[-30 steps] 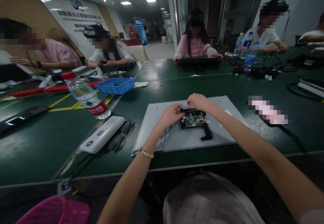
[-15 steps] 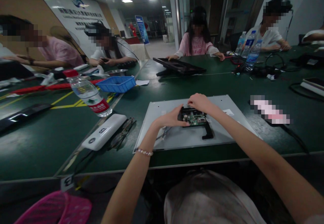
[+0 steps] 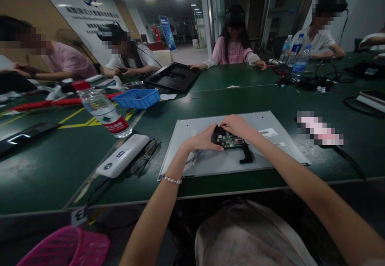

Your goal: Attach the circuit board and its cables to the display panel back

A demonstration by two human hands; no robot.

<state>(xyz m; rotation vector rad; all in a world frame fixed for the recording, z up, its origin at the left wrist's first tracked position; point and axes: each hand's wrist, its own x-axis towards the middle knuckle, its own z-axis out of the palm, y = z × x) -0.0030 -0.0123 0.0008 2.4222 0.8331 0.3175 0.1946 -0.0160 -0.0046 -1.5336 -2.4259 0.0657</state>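
Observation:
A green circuit board [image 3: 231,141] in a black plastic bracket [image 3: 247,154] lies on a flat grey-white metal panel [image 3: 186,166]. My left hand [image 3: 203,138] grips the bracket's left side, thumb along the near edge and fingers at the far left. At the bracket's far edge, the fingers of my right hand [image 3: 236,123] are curled and pressed together; what they pinch, if anything, is hidden. Thin cables [image 3: 194,158] run out on the panel beside my left wrist. White labels [image 3: 268,132] show on the panel to the right of my right hand.
Left of the panel lie eyeglasses [image 3: 146,158], a white power bank [image 3: 123,156] and a tilted water bottle [image 3: 102,111]. Beyond them are a blue tray [image 3: 136,98] and a black frame [image 3: 173,77] touched by a person opposite. A phone-like object [image 3: 320,129] with a cable lies right.
My right hand has shifted slightly left and nearer along the bracket's far edge. Across the table, the person's black frame has moved left and now lies flatter. My left hand holds still.

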